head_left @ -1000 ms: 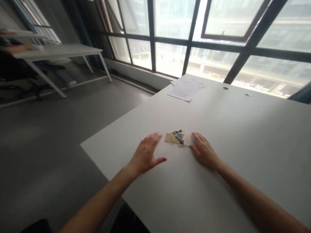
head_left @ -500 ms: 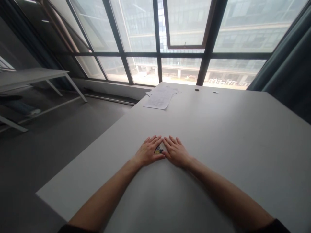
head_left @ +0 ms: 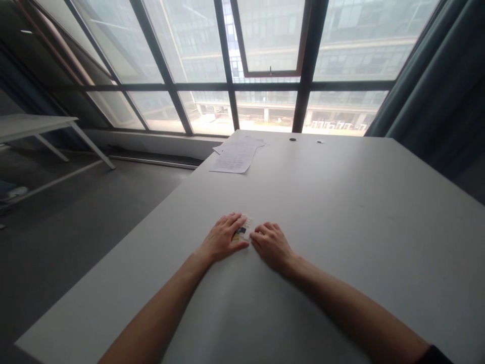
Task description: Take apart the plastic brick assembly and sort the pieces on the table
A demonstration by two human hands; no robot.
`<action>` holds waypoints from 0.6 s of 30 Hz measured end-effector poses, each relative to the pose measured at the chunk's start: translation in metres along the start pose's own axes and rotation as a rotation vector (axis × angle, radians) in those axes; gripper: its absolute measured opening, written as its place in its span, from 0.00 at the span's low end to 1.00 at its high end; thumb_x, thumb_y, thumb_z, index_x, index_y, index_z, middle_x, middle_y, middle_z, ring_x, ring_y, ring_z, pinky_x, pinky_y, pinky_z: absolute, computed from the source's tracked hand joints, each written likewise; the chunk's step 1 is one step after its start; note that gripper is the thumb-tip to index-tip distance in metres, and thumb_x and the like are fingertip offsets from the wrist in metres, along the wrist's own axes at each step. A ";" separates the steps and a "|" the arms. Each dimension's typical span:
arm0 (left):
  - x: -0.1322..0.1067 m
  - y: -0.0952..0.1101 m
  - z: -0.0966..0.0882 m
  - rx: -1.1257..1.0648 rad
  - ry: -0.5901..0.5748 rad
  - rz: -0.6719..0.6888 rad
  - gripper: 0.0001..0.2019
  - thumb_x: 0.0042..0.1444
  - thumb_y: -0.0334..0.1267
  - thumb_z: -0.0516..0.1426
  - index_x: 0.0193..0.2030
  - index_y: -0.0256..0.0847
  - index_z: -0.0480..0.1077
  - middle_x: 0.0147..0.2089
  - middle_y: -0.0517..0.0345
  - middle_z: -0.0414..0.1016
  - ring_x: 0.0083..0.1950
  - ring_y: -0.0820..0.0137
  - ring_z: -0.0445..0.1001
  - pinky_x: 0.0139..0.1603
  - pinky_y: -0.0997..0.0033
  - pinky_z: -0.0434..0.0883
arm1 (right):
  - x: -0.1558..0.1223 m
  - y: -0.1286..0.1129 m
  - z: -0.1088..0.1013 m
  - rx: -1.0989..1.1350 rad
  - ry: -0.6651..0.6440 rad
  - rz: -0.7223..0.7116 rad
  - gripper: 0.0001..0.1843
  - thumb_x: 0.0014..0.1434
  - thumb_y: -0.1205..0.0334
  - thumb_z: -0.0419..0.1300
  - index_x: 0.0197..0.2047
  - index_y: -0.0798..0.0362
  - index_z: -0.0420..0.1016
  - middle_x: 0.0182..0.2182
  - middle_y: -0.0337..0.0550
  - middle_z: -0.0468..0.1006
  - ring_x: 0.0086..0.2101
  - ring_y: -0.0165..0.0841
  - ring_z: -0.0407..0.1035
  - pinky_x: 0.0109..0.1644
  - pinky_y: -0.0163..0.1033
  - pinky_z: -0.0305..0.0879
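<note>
A small, thin, flat piece [head_left: 244, 230], whitish with a dark patch and some yellow, lies on the white table [head_left: 326, 212]; its exact kind is too small to tell. My left hand [head_left: 224, 236] rests palm down over its left part, fingers stretched out and thumb reaching along the near side. Just at the right edge of the piece is my right hand [head_left: 272, 243], its fingers curled in and pressed together. Whether those fingertips pinch anything is hidden.
Several printed paper sheets [head_left: 235, 155] lie overlapping at the table's far left. A dark round cable hole [head_left: 292, 140] and a small pale object [head_left: 320, 142] sit near the far edge. Windows stand beyond, with a curtain [head_left: 413, 81] on the right and another table [head_left: 38, 124] at left.
My right hand has drawn back to the right off the flat piece, and its fingers have curled in. More of the piece shows. The view has shifted a little to the right.
</note>
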State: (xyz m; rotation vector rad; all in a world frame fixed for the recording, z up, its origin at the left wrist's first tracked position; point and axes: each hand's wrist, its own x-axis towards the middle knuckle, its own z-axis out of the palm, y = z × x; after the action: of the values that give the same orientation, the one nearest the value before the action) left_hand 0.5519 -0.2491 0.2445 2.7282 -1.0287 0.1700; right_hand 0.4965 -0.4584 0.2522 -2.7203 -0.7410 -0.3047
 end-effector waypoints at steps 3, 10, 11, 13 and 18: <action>0.000 0.000 0.000 0.024 0.011 -0.012 0.32 0.56 0.56 0.54 0.64 0.45 0.58 0.67 0.48 0.58 0.67 0.56 0.55 0.66 0.50 0.54 | 0.002 0.001 -0.001 0.012 0.009 -0.018 0.09 0.65 0.61 0.53 0.41 0.50 0.74 0.41 0.43 0.76 0.45 0.37 0.64 0.52 0.42 0.56; 0.013 0.003 0.002 0.045 0.001 0.008 0.36 0.55 0.60 0.53 0.67 0.48 0.52 0.70 0.49 0.52 0.68 0.53 0.53 0.65 0.47 0.54 | -0.024 0.017 -0.015 0.063 0.009 0.009 0.11 0.61 0.62 0.57 0.47 0.51 0.72 0.48 0.45 0.74 0.48 0.37 0.63 0.55 0.44 0.56; 0.015 0.004 0.002 0.046 -0.016 0.027 0.34 0.56 0.59 0.52 0.67 0.51 0.53 0.70 0.51 0.52 0.68 0.53 0.53 0.65 0.45 0.54 | -0.029 0.020 -0.018 0.071 0.010 0.014 0.11 0.61 0.62 0.57 0.48 0.51 0.72 0.48 0.45 0.73 0.49 0.37 0.63 0.55 0.44 0.55; 0.021 0.005 0.003 0.041 -0.039 0.060 0.28 0.59 0.57 0.50 0.65 0.54 0.57 0.69 0.55 0.54 0.68 0.53 0.54 0.64 0.43 0.54 | -0.041 0.025 -0.023 0.084 0.008 0.021 0.12 0.61 0.63 0.57 0.49 0.51 0.72 0.49 0.46 0.73 0.49 0.37 0.63 0.55 0.44 0.56; 0.033 0.003 0.006 0.012 -0.016 0.068 0.23 0.61 0.55 0.49 0.60 0.52 0.65 0.66 0.55 0.61 0.67 0.56 0.57 0.65 0.46 0.55 | -0.072 0.041 -0.037 0.095 0.010 0.055 0.12 0.61 0.63 0.56 0.49 0.51 0.73 0.48 0.47 0.74 0.48 0.38 0.64 0.55 0.45 0.57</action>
State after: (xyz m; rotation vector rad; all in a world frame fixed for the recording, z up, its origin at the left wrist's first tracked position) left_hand 0.5751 -0.2739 0.2450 2.7112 -1.1288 0.1657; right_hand 0.4520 -0.5375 0.2572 -2.6428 -0.6593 -0.2632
